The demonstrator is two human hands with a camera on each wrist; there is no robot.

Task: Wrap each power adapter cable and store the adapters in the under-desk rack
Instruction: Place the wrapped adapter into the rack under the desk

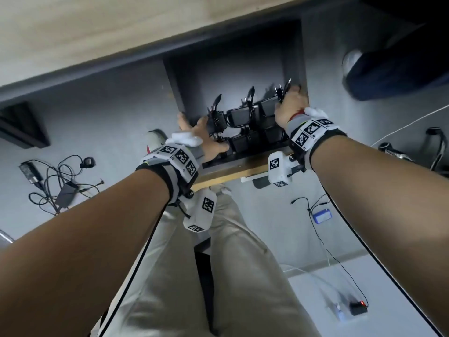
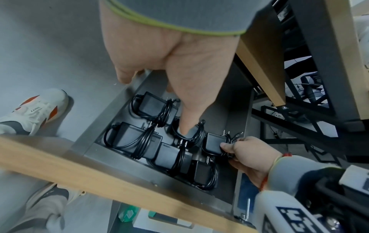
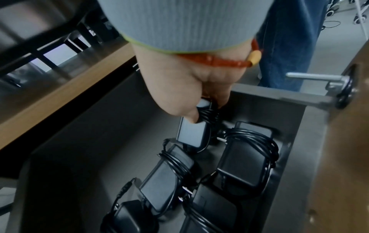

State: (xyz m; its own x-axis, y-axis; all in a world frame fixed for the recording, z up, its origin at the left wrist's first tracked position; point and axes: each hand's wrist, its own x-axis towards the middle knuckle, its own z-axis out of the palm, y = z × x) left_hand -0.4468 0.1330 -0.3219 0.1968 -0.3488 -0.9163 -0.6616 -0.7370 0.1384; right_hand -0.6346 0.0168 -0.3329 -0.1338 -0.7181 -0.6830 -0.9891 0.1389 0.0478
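Adapters (image 2: 139, 141) lie cable-wrapped in two rows inside the under-desk rack (image 2: 95, 130). Right hand (image 3: 191, 88) pinches one adapter (image 3: 191, 134) at the rack's 2 o'clock corner, likely seating it; left hand (image 2: 185, 66), fingers (image 2: 186, 126) straight, steadies neighbours.

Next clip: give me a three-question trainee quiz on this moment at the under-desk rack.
1. True or false: the right hand holds a wrapped power adapter inside the rack.
2. What does the left hand do? A) grips a cable B) touches an adapter with a straight finger C) rests on the desk.
3. Fill in: unwrapped adapters lie on the ___.

Key: 1 true; 2 B; 3 floor.
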